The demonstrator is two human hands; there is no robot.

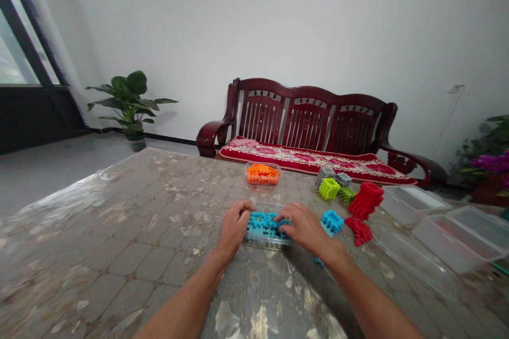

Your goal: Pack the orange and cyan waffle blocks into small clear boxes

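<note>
A clear plastic box (270,244) filled with blue interlocking toy pieces (263,226) sits on the table in front of me. My left hand (234,226) is closed around the box's left end, thumb near the rim. From the right, my right hand (303,224) reaches over the box, its curled fingers and thumb on the blue pieces inside. A joined cluster of blue blocks (332,221) lies just beyond my right hand. Part of another small blue piece (318,261) shows beside my right wrist.
Farther back stands a clear box of orange pieces (262,174). To the right are grey blocks (326,174), yellow-green blocks (330,189) and red blocks (366,200). Translucent containers (457,243) and a clear lid (413,259) lie at the right. A wooden bench (306,116) stands behind the table.
</note>
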